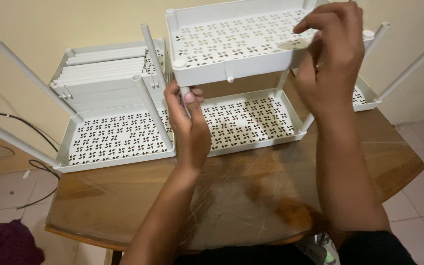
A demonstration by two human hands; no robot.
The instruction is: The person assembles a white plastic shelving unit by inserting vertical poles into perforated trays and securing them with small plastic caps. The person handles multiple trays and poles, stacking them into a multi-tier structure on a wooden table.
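On the glass-topped table [123, 206], the left hand [187, 122] pinches a corner post [186, 94] under the raised tray [231, 49]; the right hand [330, 64] grips its 3 o'clock edge. Lower tray [251, 122] looks joined; spare posts [104, 68] remain at 10 o'clock.

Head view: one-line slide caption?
Left hand grips a support pole under the raised white perforated shelf tray; right hand steadies it.

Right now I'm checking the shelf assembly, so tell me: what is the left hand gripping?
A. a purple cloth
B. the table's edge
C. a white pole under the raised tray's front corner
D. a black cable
C: the left hand wraps a white pole below the raised tray.
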